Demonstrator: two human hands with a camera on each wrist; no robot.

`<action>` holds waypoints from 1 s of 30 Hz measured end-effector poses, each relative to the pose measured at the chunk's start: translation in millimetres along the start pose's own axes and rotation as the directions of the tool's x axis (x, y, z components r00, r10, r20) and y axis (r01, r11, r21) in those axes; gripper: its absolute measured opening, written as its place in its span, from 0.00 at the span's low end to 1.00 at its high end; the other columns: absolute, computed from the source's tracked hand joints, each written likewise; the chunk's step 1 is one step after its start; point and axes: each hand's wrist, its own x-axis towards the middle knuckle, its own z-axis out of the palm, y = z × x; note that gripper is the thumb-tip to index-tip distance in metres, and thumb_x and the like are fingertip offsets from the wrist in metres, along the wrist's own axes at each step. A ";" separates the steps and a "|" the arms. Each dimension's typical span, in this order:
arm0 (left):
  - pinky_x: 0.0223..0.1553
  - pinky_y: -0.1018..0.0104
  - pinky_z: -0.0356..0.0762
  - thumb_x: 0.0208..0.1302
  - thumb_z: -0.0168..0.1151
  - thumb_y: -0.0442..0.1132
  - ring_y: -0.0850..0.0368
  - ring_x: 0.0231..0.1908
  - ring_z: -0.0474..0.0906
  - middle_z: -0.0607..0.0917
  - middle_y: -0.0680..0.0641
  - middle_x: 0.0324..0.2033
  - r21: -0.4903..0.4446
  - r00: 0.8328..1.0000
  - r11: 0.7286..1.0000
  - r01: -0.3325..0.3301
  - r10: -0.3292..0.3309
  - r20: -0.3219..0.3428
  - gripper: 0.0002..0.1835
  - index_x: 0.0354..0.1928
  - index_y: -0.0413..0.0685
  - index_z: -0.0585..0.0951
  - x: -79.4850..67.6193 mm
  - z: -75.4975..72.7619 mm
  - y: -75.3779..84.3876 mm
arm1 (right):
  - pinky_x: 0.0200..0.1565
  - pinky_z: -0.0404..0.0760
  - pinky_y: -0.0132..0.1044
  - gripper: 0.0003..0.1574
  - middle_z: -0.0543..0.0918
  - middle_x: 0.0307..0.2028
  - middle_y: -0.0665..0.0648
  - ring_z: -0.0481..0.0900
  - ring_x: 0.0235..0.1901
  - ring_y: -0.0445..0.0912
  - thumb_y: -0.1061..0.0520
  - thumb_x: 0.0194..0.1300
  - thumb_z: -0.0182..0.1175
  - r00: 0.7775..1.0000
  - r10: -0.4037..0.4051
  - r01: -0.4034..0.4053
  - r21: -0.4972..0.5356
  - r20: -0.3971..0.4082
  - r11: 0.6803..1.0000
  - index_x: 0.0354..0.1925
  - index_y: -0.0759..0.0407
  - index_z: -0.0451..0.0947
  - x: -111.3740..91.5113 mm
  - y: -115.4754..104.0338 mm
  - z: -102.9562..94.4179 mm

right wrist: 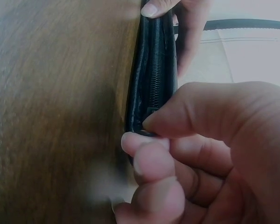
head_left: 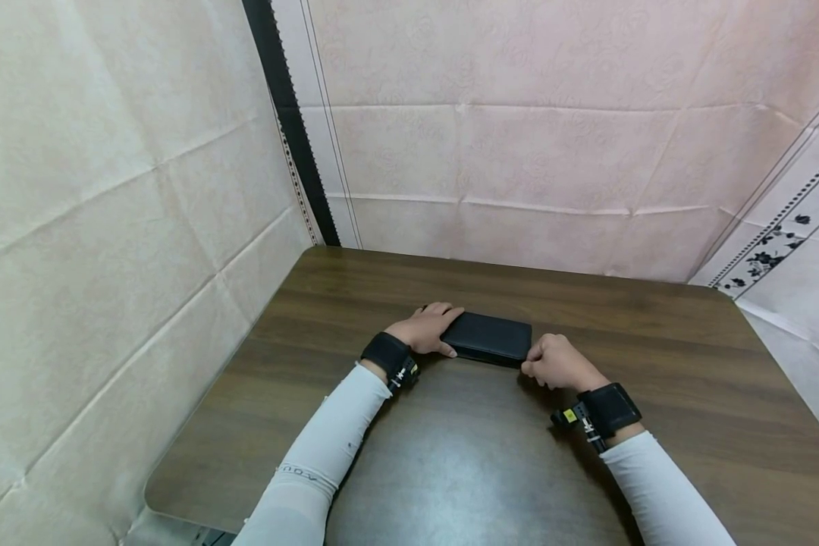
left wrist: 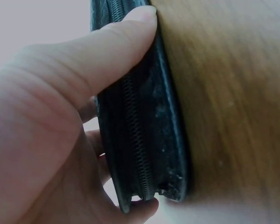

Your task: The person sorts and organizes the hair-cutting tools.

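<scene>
A black zip-up wallet lies flat on the table, its zipped edge facing me. My left hand grips its left end. In the left wrist view the thumb lies across the zipper, with the other fingers round the far side and end. At the wallet's right corner is my right hand. The right wrist view shows its thumb and index finger pinching at the zipper's end; the pull itself is mostly hidden by them. The zipper teeth look closed along the visible stretch.
The brown wooden table has rounded corners. Pale patterned cloth hangs behind it, with more cloth along the left side. Both wrists wear black straps with small cameras.
</scene>
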 end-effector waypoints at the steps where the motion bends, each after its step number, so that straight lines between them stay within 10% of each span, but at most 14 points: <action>1: 0.72 0.47 0.46 0.60 0.61 0.62 0.50 0.74 0.44 0.51 0.47 0.74 0.001 1.000 1.000 -0.001 0.001 -0.001 0.50 0.76 0.57 0.47 0.2 0.3 -0.2 | 0.19 0.75 0.38 0.19 0.74 0.11 0.50 0.74 0.12 0.44 0.60 0.63 0.60 1.000 -0.001 0.001 0.001 0.000 1.000 0.15 0.58 0.81 0.0 0.0 0.1; 30: 0.72 0.47 0.47 0.60 0.61 0.61 0.50 0.75 0.43 0.51 0.48 0.75 -0.006 1.000 1.000 0.003 -0.003 0.009 0.49 0.76 0.57 0.47 -3.1 -2.1 2.5 | 0.19 0.75 0.36 0.19 0.76 0.12 0.53 0.74 0.13 0.44 0.60 0.62 0.61 0.999 0.029 -0.030 -0.003 -0.035 1.000 0.15 0.57 0.82 -0.8 4.0 -3.3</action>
